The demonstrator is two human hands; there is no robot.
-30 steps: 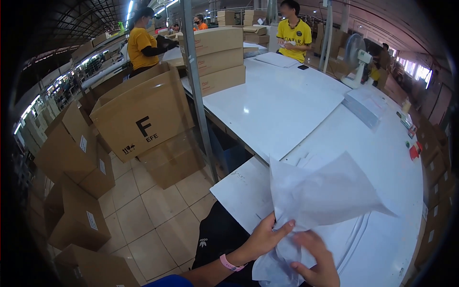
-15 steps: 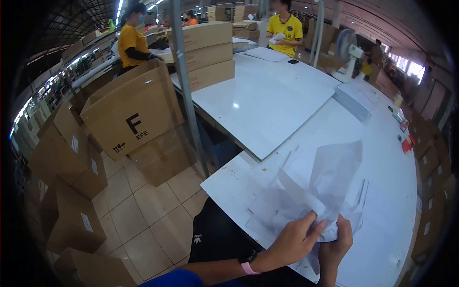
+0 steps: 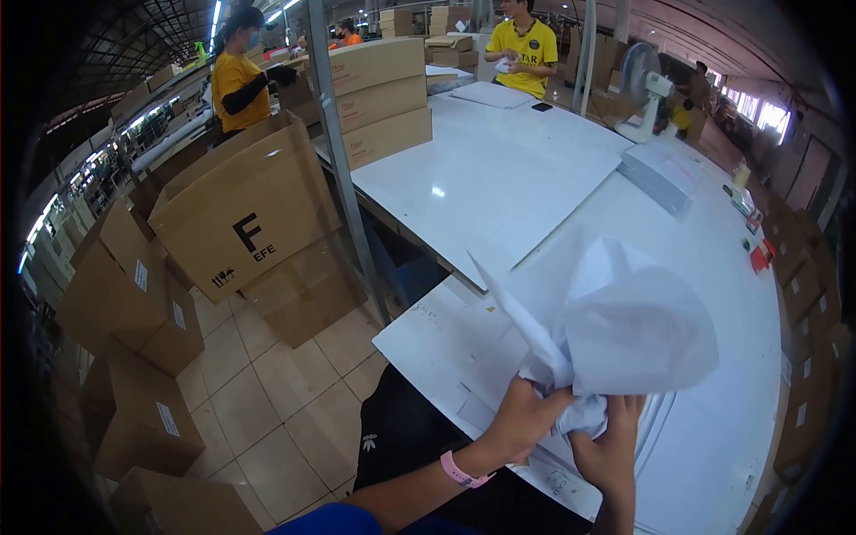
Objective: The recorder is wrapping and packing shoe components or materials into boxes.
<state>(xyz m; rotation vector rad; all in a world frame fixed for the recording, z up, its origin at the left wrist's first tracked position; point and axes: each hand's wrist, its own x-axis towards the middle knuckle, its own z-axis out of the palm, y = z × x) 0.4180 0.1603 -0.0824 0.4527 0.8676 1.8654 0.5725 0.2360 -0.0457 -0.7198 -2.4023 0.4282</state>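
Observation:
A large, thin white sheet of paper (image 3: 642, 339) is bunched up above the near part of the white table. My left hand (image 3: 522, 417) grips its crumpled lower part from the left. Close beside it, my right hand (image 3: 608, 437) is wrapped round the same gathered paper from the right. The loose end of the sheet fans out and billows beyond my hands. Under it, flat white sheets (image 3: 481, 392) lie on the tabletop, partly hidden by the paper and my hands.
Stacked brown cartons (image 3: 383, 107) stand behind a metal post (image 3: 334, 169). A big open carton (image 3: 245, 209) is at the left, with more boxes on the floor. A packet stack (image 3: 664, 178) and a fan (image 3: 646, 89) are at far right. Two people in yellow work beyond the white table (image 3: 499, 169).
The paper has been bunched tighter at its lower end, and its loose part has swung up and spread to the right. My left wrist has turned. The person at far left has raised an arm.

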